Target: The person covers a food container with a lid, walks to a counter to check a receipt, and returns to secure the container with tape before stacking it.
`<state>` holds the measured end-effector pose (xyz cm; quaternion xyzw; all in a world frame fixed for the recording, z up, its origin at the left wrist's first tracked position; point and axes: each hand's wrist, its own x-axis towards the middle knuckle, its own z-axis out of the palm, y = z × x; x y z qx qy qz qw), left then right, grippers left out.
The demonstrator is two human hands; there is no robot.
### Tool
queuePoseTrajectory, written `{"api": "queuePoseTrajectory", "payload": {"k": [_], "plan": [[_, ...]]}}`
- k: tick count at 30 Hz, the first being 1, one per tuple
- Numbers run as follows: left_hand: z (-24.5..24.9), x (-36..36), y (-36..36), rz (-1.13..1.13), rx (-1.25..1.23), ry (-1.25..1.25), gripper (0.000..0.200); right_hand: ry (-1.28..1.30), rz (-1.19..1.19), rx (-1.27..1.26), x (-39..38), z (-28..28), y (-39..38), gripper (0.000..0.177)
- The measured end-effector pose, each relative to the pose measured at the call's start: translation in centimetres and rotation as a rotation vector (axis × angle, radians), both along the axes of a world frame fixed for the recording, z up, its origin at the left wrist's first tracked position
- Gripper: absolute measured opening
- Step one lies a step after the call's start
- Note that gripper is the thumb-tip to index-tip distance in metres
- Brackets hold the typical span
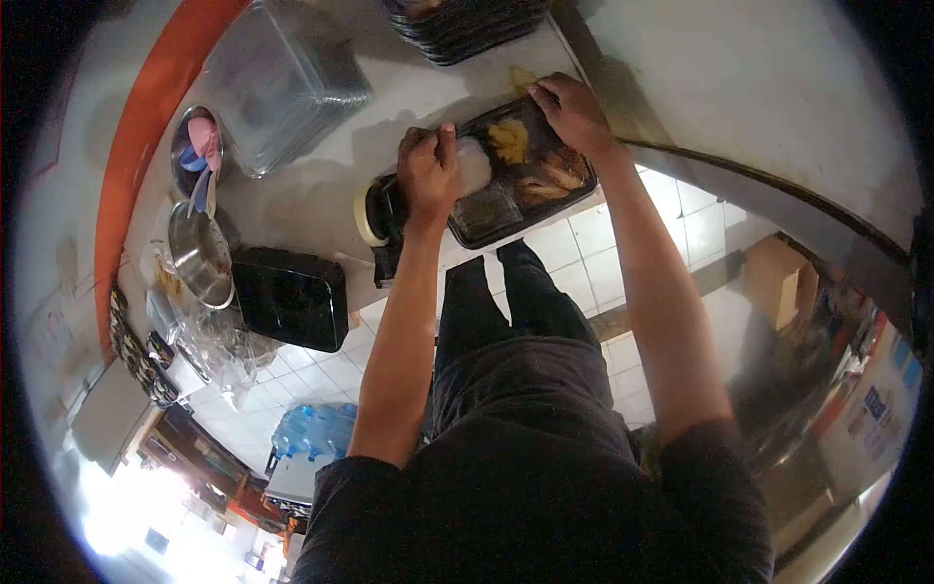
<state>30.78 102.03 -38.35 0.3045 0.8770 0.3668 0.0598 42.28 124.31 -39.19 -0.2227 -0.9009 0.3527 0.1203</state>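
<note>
A black meal tray (pixel 494 220) under a clear lid lies at the table's front edge, with white rice, yellow food and brown pieces in separate compartments. My left hand (pixel 429 173) is closed at the tray's left side, its thumb raised. My right hand (pixel 572 115) has its fingers bent over the tray's far right corner, pressed on the lid edge. Just left of my left hand stands a tape dispenser (pixel 385 216) with a pale roll.
Clear lids (pixel 282 97) are stacked at the back left, black trays (pixel 467 24) at the back. Steel bowls (pixel 199 255), one with pink and blue utensils (pixel 202 146), stand on the left. Another black tray stack (pixel 290 298) sits at the near left edge.
</note>
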Motion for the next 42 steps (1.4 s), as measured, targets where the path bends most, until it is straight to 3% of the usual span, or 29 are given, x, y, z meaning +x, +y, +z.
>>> {"api": "queuePoseTrajectory", "payload": {"k": [6,8,10,11,12,13,15,20,22,23,25,26,27,29,31,33,35,36,37,39,40,42], "plan": [[0.8,0.6,-0.7,-0.029,-0.032,-0.026,0.032,-0.063,0.002,0.053,-0.4,1.6,-0.2,0.035],[2.6,3.0,-1.4,0.148,0.061,-0.084,0.056,-0.096,-0.280,-0.028,1.5,3.5,-1.5,0.040],[2.4,6.5,-3.6,0.186,-0.067,-0.260,0.079,-0.303,-0.357,-0.079,4.5,3.4,-2.1,0.052],[2.8,8.3,-4.2,0.250,-0.159,-0.353,0.079,-0.305,-0.366,-0.169,5.5,3.8,-3.1,0.050],[3.4,9.4,-4.4,0.302,-0.081,-0.516,0.081,-0.304,-0.380,-0.259,6.5,4.0,-4.0,0.049],[3.0,9.2,-4.2,0.304,-0.075,-0.506,0.081,-0.249,-0.386,-0.144,7.8,1.7,-4.8,0.050],[2.1,9.0,-4.1,0.388,0.124,-0.801,0.084,-0.266,-0.431,-0.207,8.0,3.4,-5.9,0.050],[6.2,7.6,-4.0,0.469,0.062,-1.062,0.085,-0.113,-0.425,-0.367,9.5,8.6,-4.8,0.048],[6.3,8.5,-4.4,0.470,0.357,-1.094,0.080,-0.037,-0.387,-0.440,10.2,11.2,-5.1,0.049],[6.7,8.3,-5.6,0.468,0.364,-1.081,0.080,0.004,-0.434,-0.476,10.3,13.1,-5.6,0.049],[9.6,6.5,-8.0,-0.305,0.134,-0.093,0.075,0.072,-0.472,-0.517,10.2,17.0,-6.5,0.051],[11.9,7.0,-7.7,-0.091,0.538,-0.686,0.063,0.157,-0.469,-0.646,10.3,18.8,-7.2,0.052],[13.8,6.4,-8.1,-0.093,0.534,-0.664,0.063,0.240,-0.460,-0.777,10.4,19.9,-8.0,0.054],[17.0,5.5,-9.7,0.244,0.818,-1.575,0.053,0.216,-0.465,-0.730,10.6,21.9,-9.8,0.057],[20.4,5.0,-11.2,0.216,0.861,-1.499,0.048,0.102,-0.454,-0.865,9.4,26.3,-12.1,0.058],[22.7,4.3,-14.3,0.286,0.894,-1.402,0.049,0.190,-0.546,-0.909,8.8,25.3,-14.0,0.056],[23.4,3.3,-18.1,0.362,0.950,-1.315,0.047,0.422,-0.284,-1.191,8.3,21.9,-15.8,0.054],[23.6,2.9,-20.0,0.360,0.991,-1.308,0.048,0.347,-0.383,-1.075,8.2,21.1,-17.9,0.049],[23.9,2.4,-21.7,0.353,1.037,-1.301,0.049,0.402,-0.362,-1.118,8.5,17.9,-20.0,0.041],[24.6,1.4,-24.8,0.347,1.056,-1.337,0.051,0.162,-0.310,-1.118,7.9,14.4,-24.4,0.036],[24.2,0.9,-26.5,0.365,1.090,-1.318,0.052,0.165,-0.310,-1.117,7.0,13.3,-26.3,0.036],[23.0,0.0,-30.3,0.387,1.121,-1.275,0.052,0.047,-0.360,-0.863,5.5,10.8,-30.6,0.038]]}}
